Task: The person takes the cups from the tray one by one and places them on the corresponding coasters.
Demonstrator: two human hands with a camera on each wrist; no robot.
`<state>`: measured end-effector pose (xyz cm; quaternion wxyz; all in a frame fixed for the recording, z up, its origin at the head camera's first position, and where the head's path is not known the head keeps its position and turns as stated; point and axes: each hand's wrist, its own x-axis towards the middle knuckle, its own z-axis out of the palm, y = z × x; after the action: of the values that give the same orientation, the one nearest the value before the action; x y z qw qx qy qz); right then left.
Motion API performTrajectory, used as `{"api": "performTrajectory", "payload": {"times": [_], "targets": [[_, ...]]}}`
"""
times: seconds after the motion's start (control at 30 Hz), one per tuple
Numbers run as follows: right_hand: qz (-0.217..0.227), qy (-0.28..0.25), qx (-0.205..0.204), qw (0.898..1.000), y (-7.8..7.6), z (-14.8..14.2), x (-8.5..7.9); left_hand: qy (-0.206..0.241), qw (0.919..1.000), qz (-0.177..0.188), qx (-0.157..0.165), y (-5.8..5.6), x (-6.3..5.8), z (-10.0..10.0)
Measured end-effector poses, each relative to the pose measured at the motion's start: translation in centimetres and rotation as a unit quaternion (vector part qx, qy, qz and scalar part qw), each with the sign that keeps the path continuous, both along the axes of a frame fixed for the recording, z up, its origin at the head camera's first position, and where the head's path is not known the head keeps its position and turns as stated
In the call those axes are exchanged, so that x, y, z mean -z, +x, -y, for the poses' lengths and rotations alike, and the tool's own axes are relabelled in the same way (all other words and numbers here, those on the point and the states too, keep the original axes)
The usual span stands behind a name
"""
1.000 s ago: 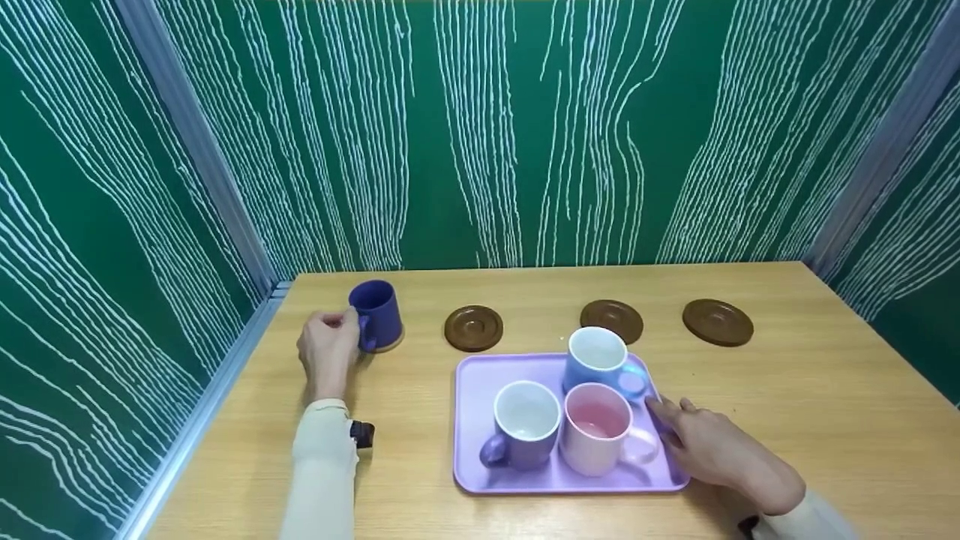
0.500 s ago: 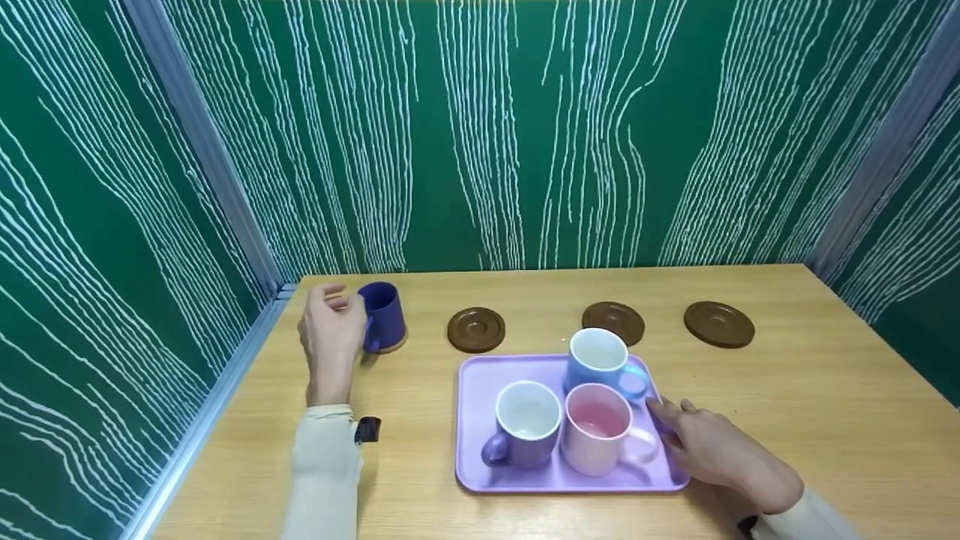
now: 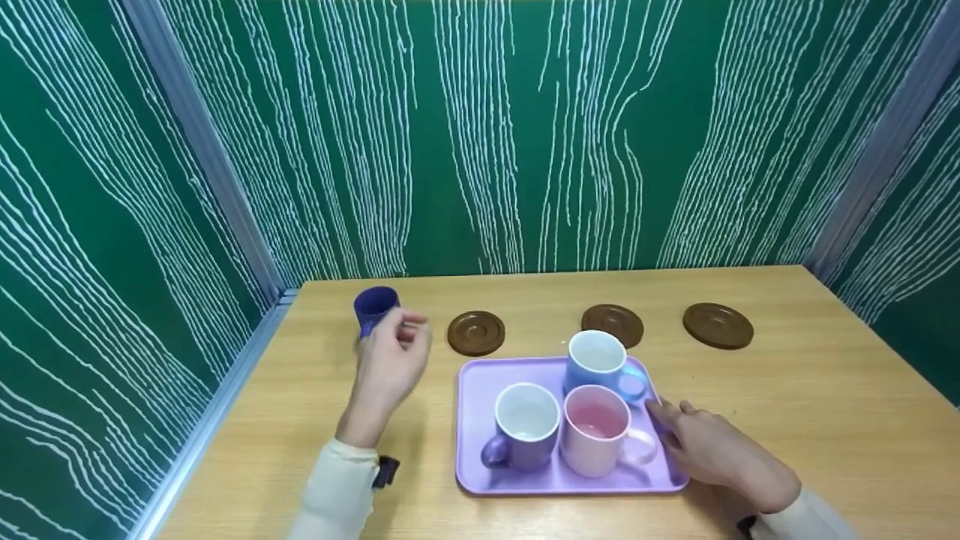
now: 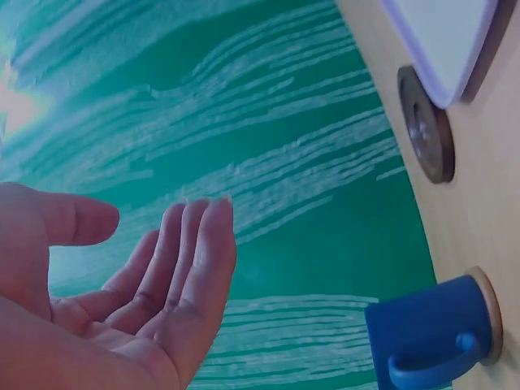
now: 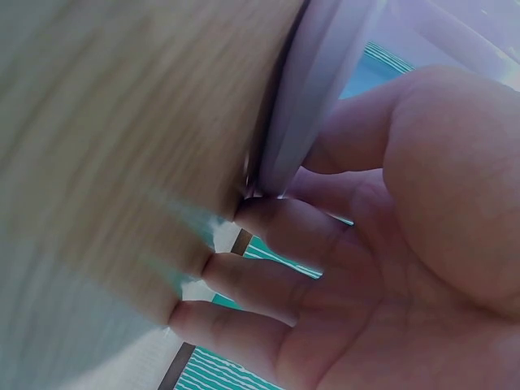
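Note:
My left hand (image 3: pixel 394 356) is raised with its fingers loosely bent and nothing in it. In the head view it overlaps the dark blue mug (image 3: pixel 375 301); the left wrist view shows that mug (image 4: pixel 435 329) apart from the hand, upright on a round coaster (image 4: pixel 487 313). The right hand (image 3: pixel 716 446) holds the right rim of the lilac tray (image 3: pixel 474 420), its thumb and fingers at the edge in the right wrist view, with some fingertips down on the table. On the tray stand a purple mug (image 3: pixel 523 442), a pink mug (image 3: pixel 589 450) and a light blue mug (image 3: pixel 587 375).
Three brown round coasters lie in a row behind the tray: a left one (image 3: pixel 476 333), a middle one (image 3: pixel 613 322) partly behind the light blue mug, and a right one (image 3: pixel 718 325). Green patterned walls (image 3: pixel 480 135) border the wooden table (image 3: pixel 810 382).
My left hand has let go of the dark blue mug's handle, drawn back and swung right, passing in front of the mug. The mug stays put. The right hand and tray have not moved.

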<state>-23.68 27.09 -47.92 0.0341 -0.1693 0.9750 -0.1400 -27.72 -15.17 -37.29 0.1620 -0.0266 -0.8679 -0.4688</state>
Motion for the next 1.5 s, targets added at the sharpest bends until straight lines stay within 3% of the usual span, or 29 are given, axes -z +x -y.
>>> {"api": "performTrajectory", "payload": {"times": [0.17, 0.33, 0.53, 0.7, 0.97, 1.2, 1.5], "targets": [[-0.025, 0.003, -0.015, 1.0, 0.0, -0.1, 0.0, -0.021, 0.9981, -0.011, 0.057, 1.4, 1.2, -1.0], [-0.017, 0.005, -0.009, 1.0, 0.0, 0.0, -0.1, -0.029, 0.9924, 0.019, 0.118, 2.5, 2.7, -1.8], [-0.011, 0.001, -0.009, 1.0, 0.1, 0.0, -0.1, -0.052, 0.9786, 0.056, 0.191, 3.6, 4.4, -2.4], [-0.012, 0.001, -0.008, 1.0, 0.1, 0.0, -0.1, -0.066, 0.9671, 0.071, 0.235, 4.2, 5.0, -2.7], [0.004, -0.001, 0.001, 1.0, 0.1, 0.1, -0.2, -0.067, 0.9478, 0.117, 0.289, 4.8, 5.5, -3.0], [0.008, 0.001, 0.0, 1.0, -0.1, 0.0, -0.1, -0.04, 0.9375, 0.144, 0.314, 4.8, 5.9, -2.9], [0.012, -0.002, 0.001, 1.0, 0.0, 0.0, 0.0, 0.033, 0.9186, 0.188, 0.346, 4.6, 6.5, -2.7]]}}
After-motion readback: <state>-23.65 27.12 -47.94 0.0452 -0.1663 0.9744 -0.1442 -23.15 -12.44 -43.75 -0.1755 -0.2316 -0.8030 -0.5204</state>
